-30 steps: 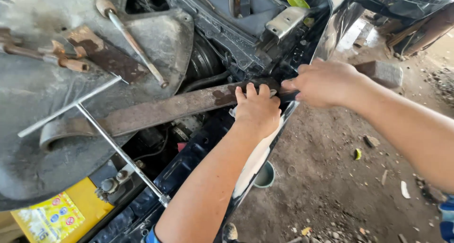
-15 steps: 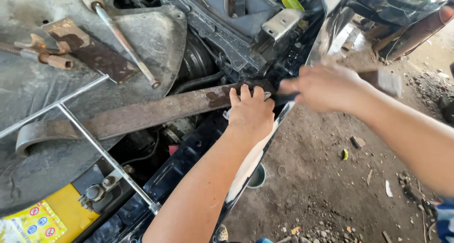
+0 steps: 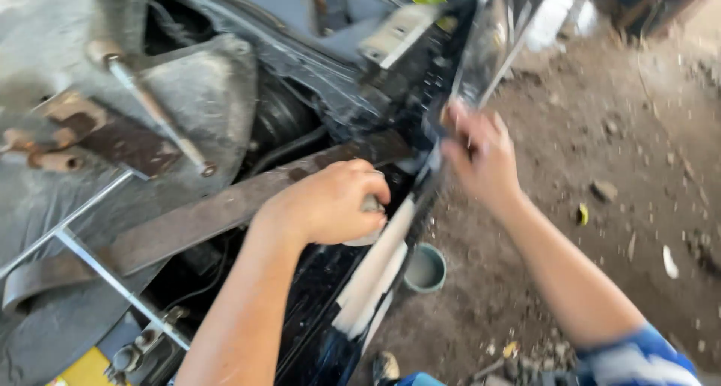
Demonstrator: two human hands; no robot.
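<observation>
My left hand point(image 3: 324, 204) is curled into a fist over the right end of a long rusty flat bar point(image 3: 188, 224) that lies across the open vehicle bay. A small grey piece point(image 3: 372, 204) shows between its fingers; I cannot tell what it is. My right hand point(image 3: 481, 157) is blurred, with fingers apart, at the edge of the black body panel point(image 3: 481, 55), just right of the bar's end. A white strip point(image 3: 372, 277) runs down the black panel below my left hand.
A rod tool with a wooden handle point(image 3: 154, 119) and a rusty bracket point(image 3: 113, 142) lie on the grey cover at left. A bright metal T-bar point(image 3: 113, 281) crosses below the bar. A yellow box point(image 3: 86, 371) shows at bottom left. A teal cup point(image 3: 426, 268) sits on the dirt ground.
My left hand has gone from flat with spread fingers on the bar to a closed fist. My right hand has lifted off the bar's end toward the panel edge. The view has moved closer.
</observation>
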